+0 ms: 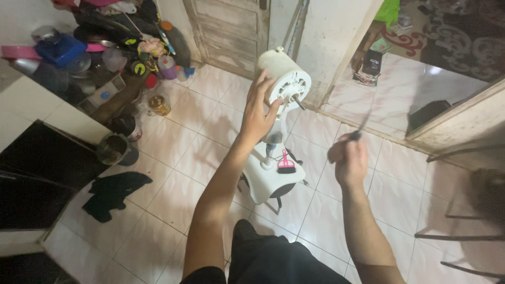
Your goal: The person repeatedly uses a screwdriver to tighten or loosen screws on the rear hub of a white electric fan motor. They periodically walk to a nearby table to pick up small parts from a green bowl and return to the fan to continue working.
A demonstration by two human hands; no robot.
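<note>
The left hand rests with spread fingers on the white fan motor housing, whose metal shaft sticks out bare. The right hand is closed around a thin dark tool, which is blurred.

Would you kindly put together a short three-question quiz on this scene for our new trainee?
1. True or false: the left hand rests on the white fan motor housing.
2. The right hand grips: A) a cup, B) a thin dark tool, C) a cloth.
3. What small pink thing lies on the fan base?

Key:
1. True.
2. B; it is blurred, so its kind is unclear.
3. A pink brush.
</note>
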